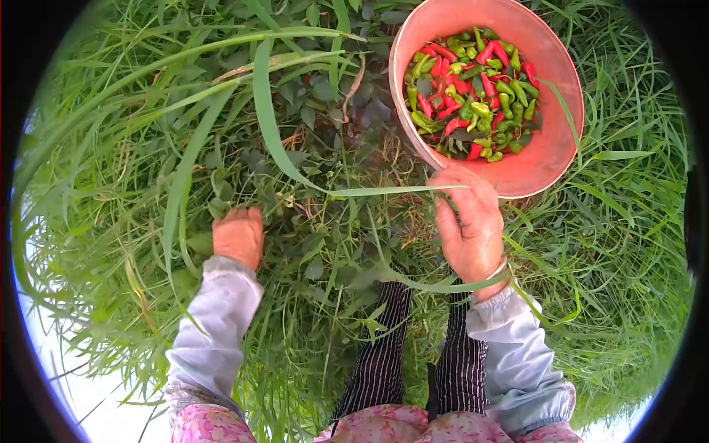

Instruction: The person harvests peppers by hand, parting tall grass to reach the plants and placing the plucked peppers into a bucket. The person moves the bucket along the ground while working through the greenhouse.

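My right hand (470,221) is at the lower left rim of a red bucket (509,176), its fingers closed on the rim. Inside the bucket lie several red and green peppers (480,109) with a few leaves. My left hand (238,235) reaches into the leafy plants (310,244) at the left; its fingertips are hidden among leaves, so what they touch does not show. A long grass blade passes across my right hand near the thumb.
Tall grass (613,244) surrounds the plants and the bucket. Long bent blades (269,118) arch over the plants at the upper left. My legs in striped trousers (380,354) stand at the bottom centre. Some bare soil shows between the stems.
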`<state>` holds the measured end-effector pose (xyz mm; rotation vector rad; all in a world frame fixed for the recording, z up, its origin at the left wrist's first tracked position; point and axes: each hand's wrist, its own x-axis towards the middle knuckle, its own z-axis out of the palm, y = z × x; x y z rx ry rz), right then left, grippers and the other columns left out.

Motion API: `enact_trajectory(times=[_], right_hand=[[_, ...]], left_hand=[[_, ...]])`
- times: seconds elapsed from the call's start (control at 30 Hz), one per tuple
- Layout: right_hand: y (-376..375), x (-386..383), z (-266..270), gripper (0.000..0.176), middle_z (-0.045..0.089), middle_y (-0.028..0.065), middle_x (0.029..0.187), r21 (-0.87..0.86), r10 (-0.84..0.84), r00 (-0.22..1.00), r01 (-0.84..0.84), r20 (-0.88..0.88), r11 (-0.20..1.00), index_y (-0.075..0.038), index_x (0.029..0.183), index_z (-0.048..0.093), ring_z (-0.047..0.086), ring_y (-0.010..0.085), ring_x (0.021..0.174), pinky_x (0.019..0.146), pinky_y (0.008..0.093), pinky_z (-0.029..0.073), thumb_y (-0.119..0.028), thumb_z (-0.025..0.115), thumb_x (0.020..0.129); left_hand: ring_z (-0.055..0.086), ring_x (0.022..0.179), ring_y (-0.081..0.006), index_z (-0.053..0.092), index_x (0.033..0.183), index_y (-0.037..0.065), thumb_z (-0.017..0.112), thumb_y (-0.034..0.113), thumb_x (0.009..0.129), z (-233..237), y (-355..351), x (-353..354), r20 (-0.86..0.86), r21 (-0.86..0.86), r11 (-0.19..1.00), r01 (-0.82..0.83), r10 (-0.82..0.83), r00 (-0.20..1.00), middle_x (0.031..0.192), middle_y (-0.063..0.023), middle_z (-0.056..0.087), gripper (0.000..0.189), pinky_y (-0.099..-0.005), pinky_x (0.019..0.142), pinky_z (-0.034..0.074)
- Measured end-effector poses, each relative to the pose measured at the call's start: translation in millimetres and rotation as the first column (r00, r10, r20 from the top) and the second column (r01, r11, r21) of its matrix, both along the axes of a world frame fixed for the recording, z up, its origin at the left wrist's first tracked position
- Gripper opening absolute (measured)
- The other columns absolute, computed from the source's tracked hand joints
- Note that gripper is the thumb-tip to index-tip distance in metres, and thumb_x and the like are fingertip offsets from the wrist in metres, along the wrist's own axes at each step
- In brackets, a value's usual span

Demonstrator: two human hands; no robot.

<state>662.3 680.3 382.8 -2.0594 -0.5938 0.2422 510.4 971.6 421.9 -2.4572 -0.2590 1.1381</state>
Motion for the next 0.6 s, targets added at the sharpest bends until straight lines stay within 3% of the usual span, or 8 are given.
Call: enact_trajectory(times=[0.03, 0.17, 0.27, 0.4, 0.43, 0.53, 0.57, 0.6], right_hand=[[1, -1, 1, 0.022, 0.058, 0.0099, 0.093, -0.002, 0.028, 1.000, -0.028, -0.012, 1.000, -0.006, 0.090, 0.058, 0.054, 0.0294, 0.090, 0.082, 0.0384, 0.039, 0.001, 0.057, 0.068], [12, 2, 10, 0.024, 0.058, 0.0102, 0.093, -0.005, 0.131, 0.990, -0.130, 0.056, 0.991, -0.005, 0.089, 0.058, 0.055, 0.0296, 0.092, 0.082, 0.0392, 0.041, 0.002, 0.058, 0.066], [31, -8, 14, 0.026, 0.059, 0.0107, 0.095, 0.046, 0.203, 0.979, -0.204, 0.028, 0.978, -0.005, 0.091, 0.058, 0.056, 0.0297, 0.094, 0.083, 0.0398, 0.042, 0.001, 0.058, 0.065], [85, -48, -2, 0.032, 0.059, 0.0130, 0.102, 0.161, 0.408, 0.906, -0.388, -0.112, 0.907, -0.005, 0.100, 0.058, 0.054, 0.0303, 0.100, 0.088, 0.0399, 0.041, -0.003, 0.057, 0.067], [103, -60, -2, 0.036, 0.057, 0.0117, 0.107, 0.126, 0.469, 0.864, -0.452, -0.181, 0.883, -0.007, 0.104, 0.057, 0.051, 0.0292, 0.105, 0.091, 0.0407, 0.039, -0.004, 0.057, 0.068], [140, -97, -23, 0.041, 0.051, 0.0074, 0.117, 0.049, 0.553, 0.785, -0.563, -0.279, 0.825, -0.012, 0.111, 0.054, 0.041, 0.0260, 0.117, 0.096, 0.0431, 0.033, -0.006, 0.055, 0.071], [145, -99, -25, 0.042, 0.049, 0.0059, 0.120, 0.029, 0.568, 0.771, -0.586, -0.287, 0.810, -0.014, 0.113, 0.053, 0.038, 0.0250, 0.120, 0.096, 0.0439, 0.031, -0.007, 0.054, 0.072], [147, -99, -27, 0.042, 0.048, 0.0048, 0.121, -0.005, 0.608, 0.712, -0.650, -0.351, 0.760, -0.015, 0.114, 0.053, 0.037, 0.0238, 0.121, 0.096, 0.0439, 0.032, -0.007, 0.054, 0.072]], left_hand=[[0.055, 0.099, -0.0226, 0.055, 0.087, 0.007, 0.059, 0.012, 0.071, -4, -9, -11, 0.055, 0.001, 1.000, 0.024, -0.024, 0.998, 0.091, -0.0079, 0.060, 0.017, -0.0363, 0.077, 0.046], [0.049, 0.113, -0.0242, 0.058, 0.088, 0.007, 0.054, 0.008, 0.071, -10, -23, -36, 0.134, -0.135, 0.988, -0.068, 0.086, 0.987, 0.098, -0.0087, 0.058, 0.018, -0.0379, 0.072, 0.049], [0.048, 0.113, -0.0248, 0.058, 0.085, 0.007, 0.054, 0.009, 0.071, -8, -38, -41, 0.233, -0.214, 0.974, -0.074, 0.125, 0.964, 0.098, -0.0093, 0.058, 0.015, -0.0388, 0.072, 0.049], [0.048, 0.111, -0.0316, 0.060, 0.087, 0.002, 0.058, 0.011, 0.068, 2, -51, -28, 0.160, -0.378, 0.914, -0.146, 0.220, 0.962, 0.100, -0.0150, 0.056, 0.021, -0.0397, 0.088, 0.043], [0.047, 0.111, -0.0345, 0.058, 0.090, 0.000, 0.065, 0.014, 0.067, 5, -56, -26, 0.232, -0.415, 0.895, -0.167, 0.281, 0.931, 0.103, -0.0181, 0.055, 0.028, -0.0369, 0.091, 0.041], [0.047, 0.110, -0.0357, 0.056, 0.100, -0.002, 0.067, 0.018, 0.066, 14, -60, -18, 0.354, -0.500, 0.859, -0.110, 0.319, 0.879, 0.108, -0.0189, 0.053, 0.042, -0.0371, 0.092, 0.041], [0.046, 0.110, -0.0361, 0.053, 0.109, -0.003, 0.068, 0.021, 0.065, 18, -55, -17, 0.289, -0.468, 0.876, -0.114, 0.273, 0.918, 0.110, -0.0194, 0.053, 0.052, -0.0375, 0.091, 0.041], [0.047, 0.110, -0.0360, 0.053, 0.108, -0.003, 0.068, 0.021, 0.066, 23, -50, -15, 0.212, -0.516, 0.835, -0.191, 0.340, 0.916, 0.110, -0.0197, 0.053, 0.051, -0.0376, 0.091, 0.041]])
